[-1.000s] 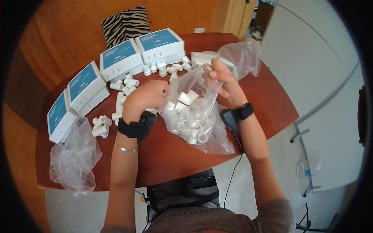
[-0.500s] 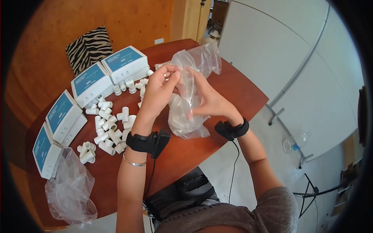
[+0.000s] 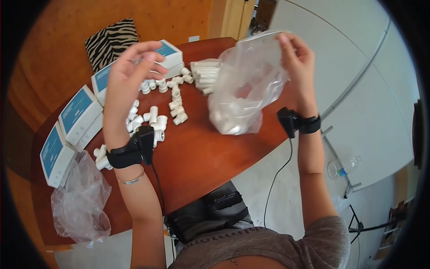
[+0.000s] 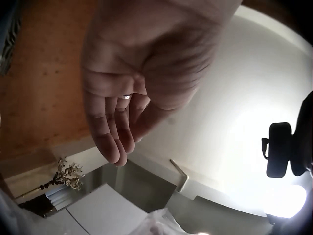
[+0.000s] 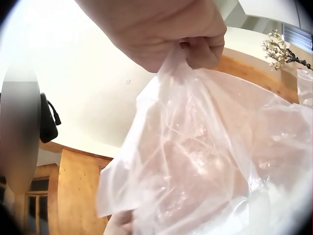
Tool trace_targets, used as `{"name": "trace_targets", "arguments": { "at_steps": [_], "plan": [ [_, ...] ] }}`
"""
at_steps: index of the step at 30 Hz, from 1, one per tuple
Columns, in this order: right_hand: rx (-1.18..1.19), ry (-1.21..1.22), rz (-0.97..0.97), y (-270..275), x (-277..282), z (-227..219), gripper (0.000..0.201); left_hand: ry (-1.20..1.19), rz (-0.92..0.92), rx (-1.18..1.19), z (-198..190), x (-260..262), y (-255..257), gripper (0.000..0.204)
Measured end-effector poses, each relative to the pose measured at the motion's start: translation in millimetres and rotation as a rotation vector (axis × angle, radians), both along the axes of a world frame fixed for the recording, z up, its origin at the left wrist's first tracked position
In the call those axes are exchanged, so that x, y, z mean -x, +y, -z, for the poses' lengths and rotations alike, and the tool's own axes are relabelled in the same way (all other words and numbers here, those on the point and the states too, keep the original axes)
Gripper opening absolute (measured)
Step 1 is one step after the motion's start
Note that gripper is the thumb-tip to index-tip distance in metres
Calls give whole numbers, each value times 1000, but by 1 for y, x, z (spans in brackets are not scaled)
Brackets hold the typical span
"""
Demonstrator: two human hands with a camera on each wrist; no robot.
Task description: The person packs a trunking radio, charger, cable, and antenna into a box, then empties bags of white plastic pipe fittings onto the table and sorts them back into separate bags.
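Note:
A clear plastic bag [image 3: 251, 71] with white pipe fittings [image 3: 229, 123] in its bottom hangs from my right hand [image 3: 299, 67]. Thumb and fingers pinch its upper edge. The right wrist view shows the bunched plastic of the bag [image 5: 190, 142] under the right hand [image 5: 181, 39]. My left hand [image 3: 126, 80] is raised apart from the bag, above the boxes and loose fittings [image 3: 154, 114]. In the left wrist view the left hand [image 4: 142, 68] has loosely bent fingers, a ring on one, and nothing in its grasp.
Several blue-and-white boxes [image 3: 80, 110] line the table's far left edge. A crumpled plastic bag [image 3: 80, 201] lies at the left front corner. White tubes in a bag [image 3: 206, 75] lie behind the hanging bag. White fittings [image 3: 177, 105] form a row near the middle.
Both hands were at the bag half a second ago. My left hand has since come away to the left, while the right has raised the bag's top up and to the right.

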State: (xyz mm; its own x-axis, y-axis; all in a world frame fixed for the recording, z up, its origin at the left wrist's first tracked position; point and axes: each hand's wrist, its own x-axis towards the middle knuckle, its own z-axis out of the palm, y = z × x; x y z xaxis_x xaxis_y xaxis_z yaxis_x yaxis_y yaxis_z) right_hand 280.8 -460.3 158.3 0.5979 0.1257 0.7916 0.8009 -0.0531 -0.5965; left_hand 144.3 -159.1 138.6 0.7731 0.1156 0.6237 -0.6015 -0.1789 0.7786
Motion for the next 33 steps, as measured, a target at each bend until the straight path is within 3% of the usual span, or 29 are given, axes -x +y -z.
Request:
{"name": "trace_targets", "arguments": {
  "at_steps": [5,10,13,17,19,22,24,27,31,33],
  "plan": [
    [-129,19,3,-3,-13,-27,21,-31,-357,-23,-11,58,49,26],
    [-158,-78,19,16,-24,-25,25,30,-685,32,-2,105,90,31],
    [-102,-107,19,23,-29,-17,29,45,-773,107,12,121,121,28],
    [139,32,-68,33,-38,16,45,105,-861,121,24,134,142,30],
    [379,-45,8,39,-38,42,66,204,-894,75,24,141,142,34],
    [684,94,39,52,-31,87,89,203,-915,84,26,150,145,36],
    [810,-130,44,57,-53,141,79,177,-951,81,23,157,140,34],
    [874,-89,-42,64,-97,204,69,82,-977,67,12,168,131,31],
    [867,-13,-139,87,-76,182,61,-21,-983,-42,-12,165,102,29],
    [1022,155,-179,100,-65,172,56,-55,-864,-148,-18,162,92,28]
  ]
}}
